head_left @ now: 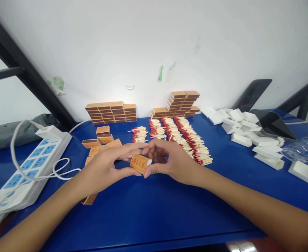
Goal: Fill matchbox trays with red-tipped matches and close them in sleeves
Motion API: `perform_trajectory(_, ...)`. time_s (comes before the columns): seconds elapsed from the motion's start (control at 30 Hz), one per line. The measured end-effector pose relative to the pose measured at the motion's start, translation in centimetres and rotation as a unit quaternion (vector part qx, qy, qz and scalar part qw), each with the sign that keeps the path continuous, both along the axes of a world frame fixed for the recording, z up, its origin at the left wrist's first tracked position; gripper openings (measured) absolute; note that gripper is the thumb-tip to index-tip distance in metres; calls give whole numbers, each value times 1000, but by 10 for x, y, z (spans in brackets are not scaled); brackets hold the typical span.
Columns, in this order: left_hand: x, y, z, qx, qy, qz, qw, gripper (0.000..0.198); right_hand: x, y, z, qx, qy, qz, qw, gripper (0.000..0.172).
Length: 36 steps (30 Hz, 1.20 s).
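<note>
An orange matchbox point(140, 163) with red characters on its face is held between my two hands, above the blue table point(148, 213). My left hand point(103, 166) grips its left side, thumb below and fingers behind. At its right end my right hand point(169, 161) pinches it with thumb and fingers. A bit of white inner tray shows at that right end. Just beyond my hands lie rows of red-tipped matches point(185, 140). Several loose orange matchbox sleeves point(105, 138) lie around and partly behind my left hand.
Stacked matchboxes point(110, 112) stand against the wall, with another stepped stack point(181, 103) to their right. White inner trays point(240, 124) are heaped at the right, near a black dustpan-like object point(271, 122) and a clear plastic bottle point(305, 147). A white power strip point(38, 164) with cables lies left.
</note>
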<state>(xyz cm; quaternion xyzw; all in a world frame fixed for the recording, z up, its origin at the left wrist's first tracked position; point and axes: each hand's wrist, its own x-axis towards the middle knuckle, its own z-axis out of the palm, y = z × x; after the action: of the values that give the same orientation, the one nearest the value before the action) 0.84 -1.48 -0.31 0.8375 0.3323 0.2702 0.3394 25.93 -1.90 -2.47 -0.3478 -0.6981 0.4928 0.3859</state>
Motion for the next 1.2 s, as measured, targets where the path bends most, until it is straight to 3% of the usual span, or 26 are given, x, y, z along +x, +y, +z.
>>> perform_trajectory(0.2,-3,3,7,54,53,32,997,68,2,-2,2,85,-82,-28,993,47)
perform_trajectory(0.4,-9,4,2,123,126,52,983,63,7,-4,-2,269,-227,-37,935,33)
perform_trajectory(0.57,-17,13,10,213,140,75,964,62,12,1,-8,315,-260,-44,912,33)
perform_trajectory(0.7,-39,37,17,330,135,193,914,31,14,2,-8,325,-284,-45,901,33)
perform_trajectory(0.77,-51,48,18,359,164,241,887,28,15,3,-8,332,-300,-53,893,31)
perform_trajectory(0.83,-57,53,18,354,173,259,882,27,15,4,-9,343,-307,-78,884,30)
perform_trajectory(0.97,-43,42,21,307,118,184,926,28,15,8,-9,344,-282,-132,886,31)
perform_trajectory(1.1,-20,23,20,251,131,53,958,47,13,7,-6,356,-249,-120,892,33)
perform_trajectory(1.2,-14,19,16,218,131,13,967,41,9,2,-4,373,-227,-119,892,36)
